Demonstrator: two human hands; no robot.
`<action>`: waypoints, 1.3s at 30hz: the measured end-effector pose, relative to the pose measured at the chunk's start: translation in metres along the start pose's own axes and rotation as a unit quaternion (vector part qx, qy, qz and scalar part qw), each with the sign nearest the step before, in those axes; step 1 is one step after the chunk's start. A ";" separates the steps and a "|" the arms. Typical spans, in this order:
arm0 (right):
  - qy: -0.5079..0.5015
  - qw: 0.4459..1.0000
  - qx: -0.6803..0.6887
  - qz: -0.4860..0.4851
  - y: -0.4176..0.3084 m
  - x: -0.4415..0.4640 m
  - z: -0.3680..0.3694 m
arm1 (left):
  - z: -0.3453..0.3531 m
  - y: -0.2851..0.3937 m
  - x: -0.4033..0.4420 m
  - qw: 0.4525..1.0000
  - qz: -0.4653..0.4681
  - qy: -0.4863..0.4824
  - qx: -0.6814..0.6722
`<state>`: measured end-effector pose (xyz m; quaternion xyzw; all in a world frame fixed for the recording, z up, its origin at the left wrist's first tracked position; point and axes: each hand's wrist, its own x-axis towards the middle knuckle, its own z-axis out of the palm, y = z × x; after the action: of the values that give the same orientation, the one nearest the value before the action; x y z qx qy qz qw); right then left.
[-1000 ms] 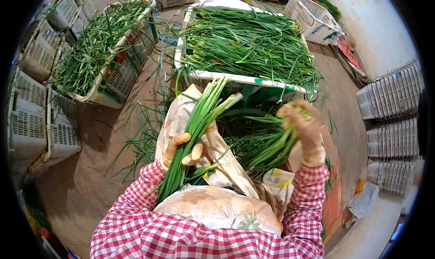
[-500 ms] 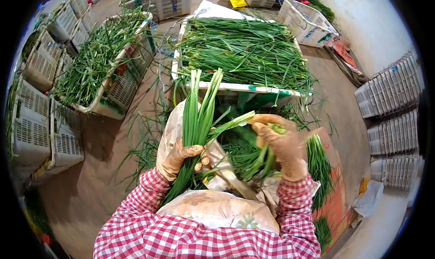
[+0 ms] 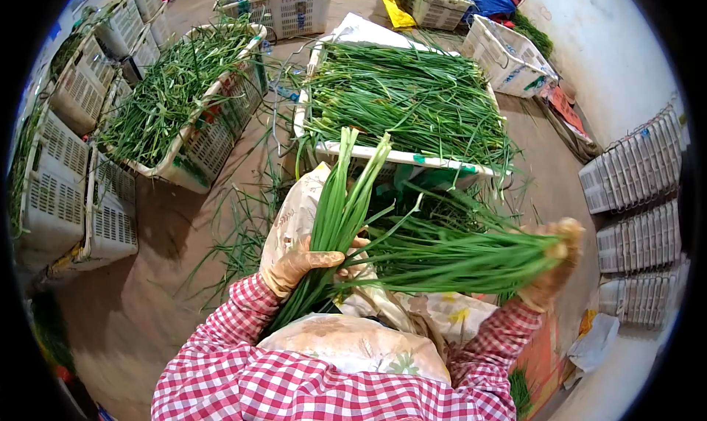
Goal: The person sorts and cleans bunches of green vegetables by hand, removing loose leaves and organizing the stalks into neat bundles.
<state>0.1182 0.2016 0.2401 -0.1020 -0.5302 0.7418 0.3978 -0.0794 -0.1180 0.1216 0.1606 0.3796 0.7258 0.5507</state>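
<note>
My left hand (image 3: 303, 265), in a thin translucent glove, is wrapped round a bunch of garlic chives (image 3: 340, 215) with the pale cut ends pointing up and away. Out to the right, my right hand (image 3: 556, 270), also gloved and smeared by motion, grips a second bunch of chives (image 3: 471, 257) near its pale ends. Those leaves stretch leftward across my lap, their tips close to the left bunch. In front stands a white crate (image 3: 401, 156) heaped with long chives (image 3: 412, 101). My lap is covered by a pale printed apron (image 3: 353, 340).
A second crate (image 3: 199, 152) of loose chives stands at left, beside stacked white crates (image 3: 55, 174). More crates (image 3: 508, 53) stand at the back. Stacked baskets (image 3: 633, 156) line the right wall. Loose leaves (image 3: 243, 233) litter the floor, and a plastic bag (image 3: 593, 344) lies at lower right.
My right hand has swung outward to the right, and its bunch now extends sideways over my lap. My left hand keeps its bunch, now slightly further right in view.
</note>
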 end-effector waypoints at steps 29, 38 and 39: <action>-0.059 0.961 -0.220 0.159 0.005 0.016 0.073 | 0.071 -0.035 0.084 0.725 0.351 -0.005 0.592; 0.085 0.950 -0.301 -0.022 -0.057 0.049 0.032 | 0.050 0.034 0.052 0.511 0.028 -0.134 0.849; 0.080 0.928 -0.358 -0.065 -0.049 0.051 0.030 | 0.042 0.042 0.043 0.515 0.131 -0.109 0.840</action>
<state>0.0904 0.2216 0.3090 -0.2622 -0.7325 0.4642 0.4233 -0.0951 -0.0675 0.1727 0.6742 0.7241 0.1100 0.0951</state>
